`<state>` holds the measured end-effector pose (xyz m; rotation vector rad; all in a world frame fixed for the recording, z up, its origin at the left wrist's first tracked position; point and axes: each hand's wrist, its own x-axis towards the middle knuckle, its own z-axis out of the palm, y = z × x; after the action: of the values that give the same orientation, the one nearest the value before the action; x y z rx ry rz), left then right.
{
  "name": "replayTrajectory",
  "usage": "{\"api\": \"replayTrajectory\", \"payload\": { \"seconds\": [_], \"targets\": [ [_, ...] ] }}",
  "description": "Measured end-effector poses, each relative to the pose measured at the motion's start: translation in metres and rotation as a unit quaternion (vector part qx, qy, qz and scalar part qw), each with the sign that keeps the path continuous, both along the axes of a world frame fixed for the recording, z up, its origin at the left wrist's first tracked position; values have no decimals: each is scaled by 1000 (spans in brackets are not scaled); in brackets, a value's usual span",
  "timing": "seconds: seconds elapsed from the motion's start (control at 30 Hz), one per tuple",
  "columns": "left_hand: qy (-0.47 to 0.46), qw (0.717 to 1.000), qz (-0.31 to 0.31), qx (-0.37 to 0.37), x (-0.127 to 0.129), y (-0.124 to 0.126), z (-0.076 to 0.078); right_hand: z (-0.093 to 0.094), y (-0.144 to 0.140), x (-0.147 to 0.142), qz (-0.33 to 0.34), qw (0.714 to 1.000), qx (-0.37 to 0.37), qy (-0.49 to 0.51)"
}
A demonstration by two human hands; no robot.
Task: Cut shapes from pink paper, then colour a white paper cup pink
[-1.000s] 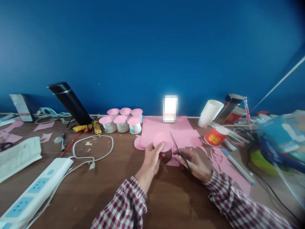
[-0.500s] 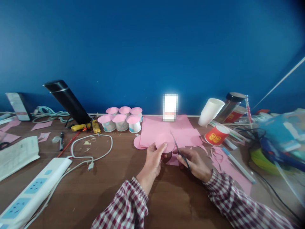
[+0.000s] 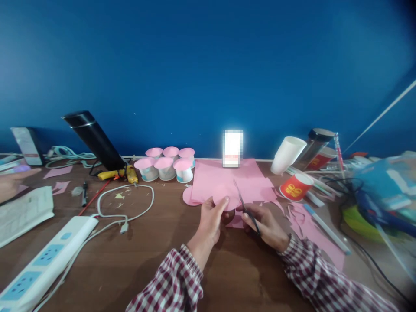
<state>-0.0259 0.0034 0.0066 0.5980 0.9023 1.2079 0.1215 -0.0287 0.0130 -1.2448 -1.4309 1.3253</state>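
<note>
The left hand (image 3: pixel 210 219) pinches a pink paper disc (image 3: pixel 224 196) by its near edge, above the table (image 3: pixel 156 242). Just to its right, the right hand (image 3: pixel 264 225) grips dark scissors (image 3: pixel 244 204), whose blades slant up-left, tips beside the disc's right rim.

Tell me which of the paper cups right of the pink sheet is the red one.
The red paper cup is the one nearer the right hand, lying tilted on the table with a yellow print. The white paper cup stands behind it, plain and leaning.
</note>
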Motion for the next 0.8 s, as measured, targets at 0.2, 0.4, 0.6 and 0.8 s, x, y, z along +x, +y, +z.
{"api": "replayTrajectory", "payload": {
  "seconds": [0.2,0.4,0.6,0.8],
  "targets": [
    [6,1000,17,-16,0,0,3,0,1,0,-1,1000,0,1],
    [15,1000,14,-13,0,-1,3,-2,1,1,-2,1000,0,4],
    [10,1000,13,-9,0,-1,2,-2,1,1,0,1000,2,6],
    [6,1000,14,-12,0,-1,3,-3,1,2,2,1000,0,-6]
  ]
}}
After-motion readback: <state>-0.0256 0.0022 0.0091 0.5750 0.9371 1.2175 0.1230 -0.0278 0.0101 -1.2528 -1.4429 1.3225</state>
